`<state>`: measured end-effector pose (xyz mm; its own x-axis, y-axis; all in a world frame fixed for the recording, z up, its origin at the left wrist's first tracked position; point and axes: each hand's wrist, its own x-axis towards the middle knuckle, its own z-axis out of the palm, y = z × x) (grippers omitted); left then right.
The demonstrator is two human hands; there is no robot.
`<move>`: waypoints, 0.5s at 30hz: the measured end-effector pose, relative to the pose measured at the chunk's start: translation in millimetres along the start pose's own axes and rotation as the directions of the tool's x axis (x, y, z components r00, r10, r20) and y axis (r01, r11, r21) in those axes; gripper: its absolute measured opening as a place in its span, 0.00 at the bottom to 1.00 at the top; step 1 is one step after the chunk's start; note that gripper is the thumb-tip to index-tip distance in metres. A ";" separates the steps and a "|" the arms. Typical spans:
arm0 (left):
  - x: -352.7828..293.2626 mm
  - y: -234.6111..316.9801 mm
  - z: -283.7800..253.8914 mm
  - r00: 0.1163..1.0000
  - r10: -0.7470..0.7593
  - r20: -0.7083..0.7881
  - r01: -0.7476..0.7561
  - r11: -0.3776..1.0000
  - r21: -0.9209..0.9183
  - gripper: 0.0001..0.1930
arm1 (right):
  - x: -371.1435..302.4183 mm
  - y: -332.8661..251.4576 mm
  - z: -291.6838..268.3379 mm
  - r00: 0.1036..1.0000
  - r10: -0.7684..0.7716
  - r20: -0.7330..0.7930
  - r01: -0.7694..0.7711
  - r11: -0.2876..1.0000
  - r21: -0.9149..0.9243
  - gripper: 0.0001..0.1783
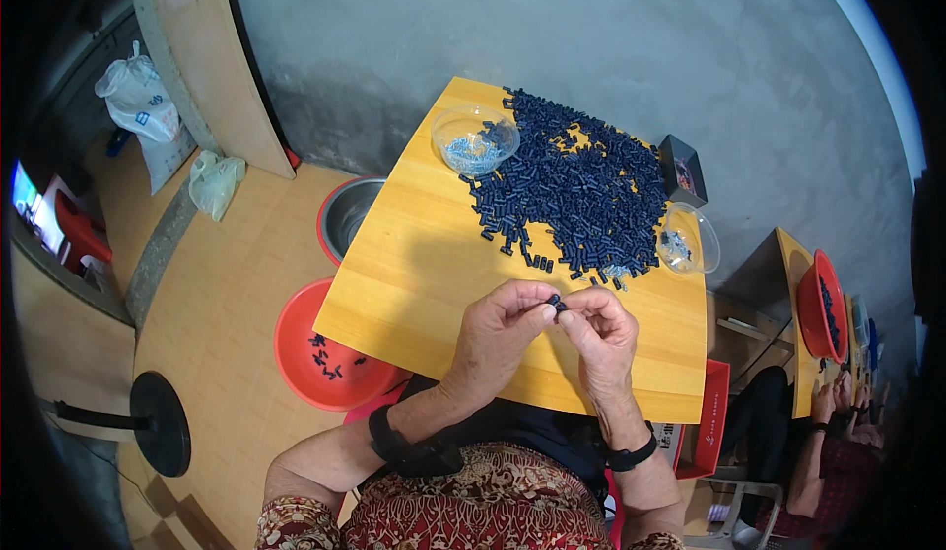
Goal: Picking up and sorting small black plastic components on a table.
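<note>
Over the front part of the yellow tabletop (394,284), my left hand (496,337) and my right hand (603,337) meet with fingertips pinched on a small black plastic piece (558,304). My fingers cover much of it, so its exact kind is hidden. Just beyond my hands spreads a large heap of small black tube-like plastic pieces (581,190). A clear round bowl (476,141) with small silvery metal parts stands at the heap's left. Another clear bowl (688,239), holding a few small parts, is at its right.
A black box (682,171) sits by the grey wall. On the floor at left are a red basin (335,343) with several black pieces inside and a metal basin (352,217). At far right another person's hands (843,397) work at a table with a red basin (824,306).
</note>
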<state>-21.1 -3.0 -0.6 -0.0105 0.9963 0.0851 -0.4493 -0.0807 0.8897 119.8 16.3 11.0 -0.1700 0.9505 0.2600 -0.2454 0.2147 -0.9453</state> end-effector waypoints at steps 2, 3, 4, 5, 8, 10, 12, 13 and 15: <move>0.6 -0.9 -0.5 0.999 0.037 -0.018 -0.036 0.998 0.053 0.09 | -0.5 -2.2 0.5 1.000 0.020 -0.012 -0.020 1.000 -0.020 0.05; 0.5 -1.8 -0.4 0.999 0.037 -0.018 -0.036 0.998 0.053 0.09 | -1.1 -3.5 0.4 0.999 0.041 -0.025 -0.042 0.998 -0.041 0.04; 0.3 -2.7 -0.3 0.998 0.052 -0.026 -0.049 0.996 0.079 0.09 | -1.3 -4.7 0.4 0.999 0.041 -0.025 -0.042 0.998 -0.042 0.04; 0.1 -3.3 -0.1 0.997 0.067 -0.034 -0.063 0.992 0.105 0.09 | -1.3 -5.9 0.5 0.997 0.063 -0.039 -0.066 0.995 -0.070 0.04; -0.6 -3.0 0.2 0.996 0.080 -0.032 -0.075 0.990 0.122 0.08 | -2.5 -10.1 1.0 0.993 0.097 -0.062 -0.105 0.985 -0.138 0.03; -1.2 -3.4 0.4 0.998 0.060 -0.025 -0.056 0.992 0.113 0.08 | -3.6 -10.0 0.8 0.992 0.106 -0.072 -0.117 0.977 -0.180 0.03; -0.8 -3.9 0.1 0.999 0.039 -0.016 -0.037 0.994 0.104 0.08 | -4.9 -5.9 0.8 0.997 -0.032 -0.071 0.009 0.956 -0.294 0.03; -0.2 -4.5 -0.3 1.000 0.012 -0.010 -0.011 0.995 0.095 0.08 | -4.7 -4.9 -0.3 0.997 -0.033 -0.074 0.010 0.956 -0.295 0.03; -0.1 -4.2 0.3 1.000 -0.016 -0.002 0.016 0.996 0.086 0.08 | -4.2 -3.7 -2.6 0.994 -0.092 -0.067 0.067 0.948 -0.312 0.04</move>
<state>-18.9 -2.8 -4.2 -0.0055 0.9975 0.0699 -0.3711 -0.0670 0.9262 123.9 12.1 13.0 -0.0826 0.9396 0.3322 0.0544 0.3371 -0.9399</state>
